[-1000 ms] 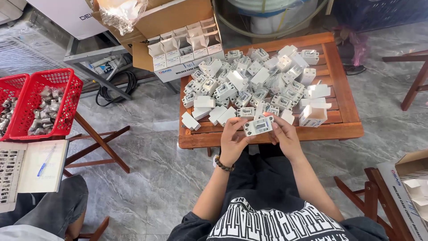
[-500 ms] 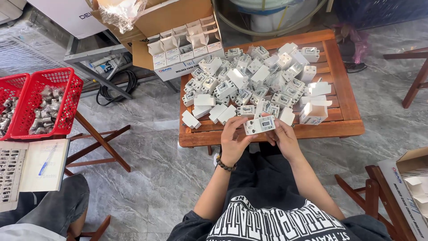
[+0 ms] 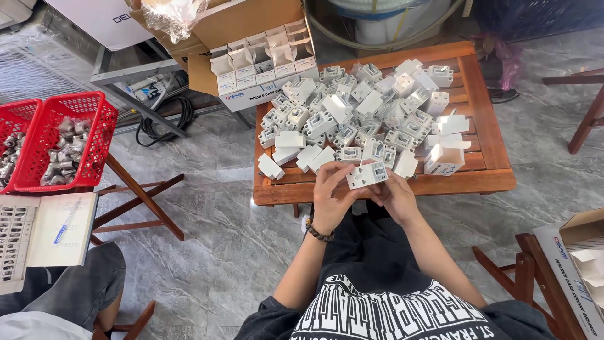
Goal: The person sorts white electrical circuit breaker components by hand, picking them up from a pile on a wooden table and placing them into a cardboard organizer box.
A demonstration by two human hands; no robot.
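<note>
A white circuit breaker [image 3: 367,174] pinched between my two hands, just over the counter's near edge.

My left hand [image 3: 331,192] grips its left end, my right hand [image 3: 391,194] its right; beyond it, a pile of white breakers [image 3: 352,116] covers the wooden counter [image 3: 484,126].

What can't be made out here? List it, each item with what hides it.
Head view:
- Underside of the white device: hidden by the left hand and right hand holding it.
- Front markings of the devices piled on the wooden table: too small.
- Contents of the red basket: too small, wrapped.
- Cardboard box: cut off by the right edge.
</note>
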